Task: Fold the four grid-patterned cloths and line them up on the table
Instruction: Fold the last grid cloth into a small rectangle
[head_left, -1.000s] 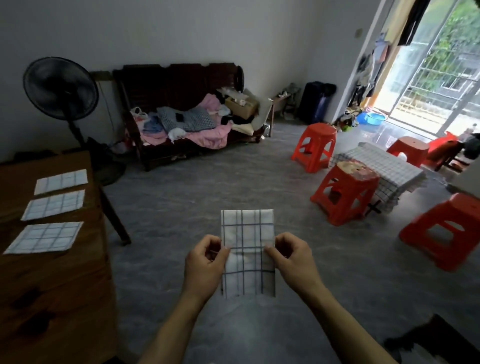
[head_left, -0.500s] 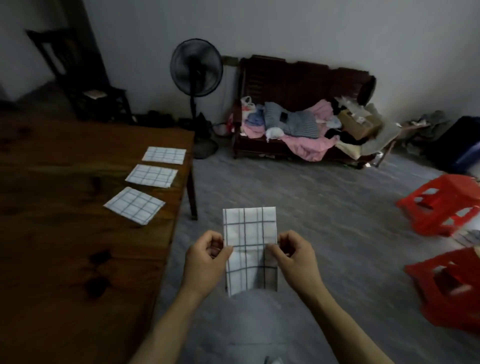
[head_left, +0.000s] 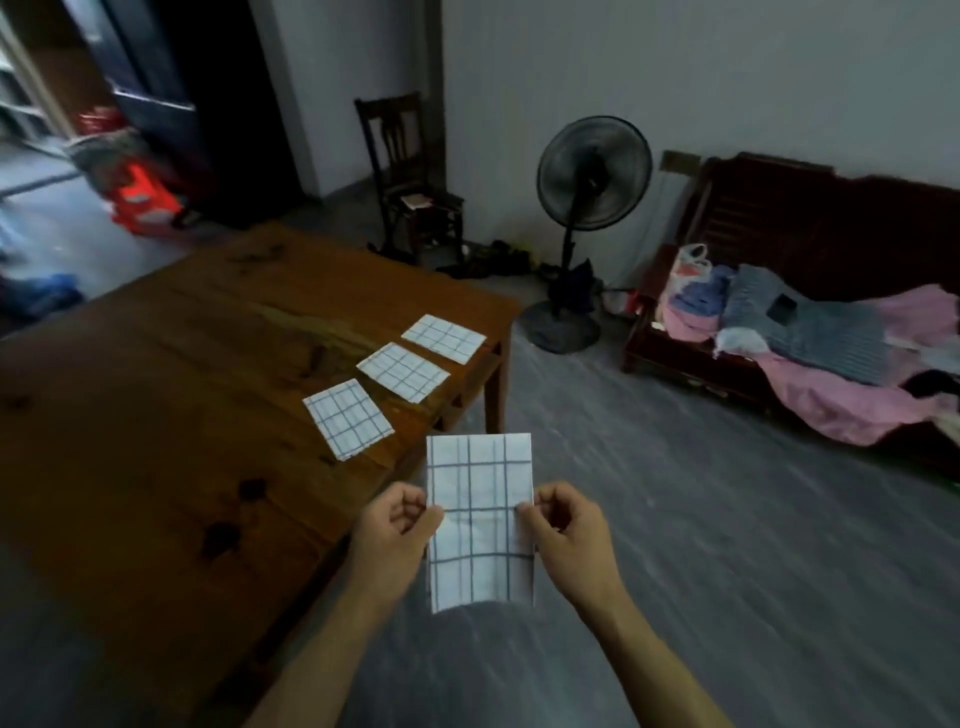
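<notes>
I hold a folded white cloth with dark grid lines (head_left: 479, 483) upright in front of me, over the floor just off the table's near right edge. My left hand (head_left: 397, 530) pinches its left edge and my right hand (head_left: 563, 525) pinches its right edge, about halfway down. Three folded grid cloths lie flat in a diagonal row near the right edge of the brown wooden table (head_left: 156, 415): the nearest (head_left: 347, 418), the middle one (head_left: 403, 372) and the farthest (head_left: 444, 338).
A black standing fan (head_left: 582, 218) stands beyond the table's far corner. A dark wooden chair (head_left: 410, 182) stands by the wall. A dark sofa (head_left: 810, 291) piled with clothes sits at the right. Grey floor spreads to my right.
My view has swung left, so the table and its three cloths now lie closer to the centre. Both hands keep the same grip on the cloth.
</notes>
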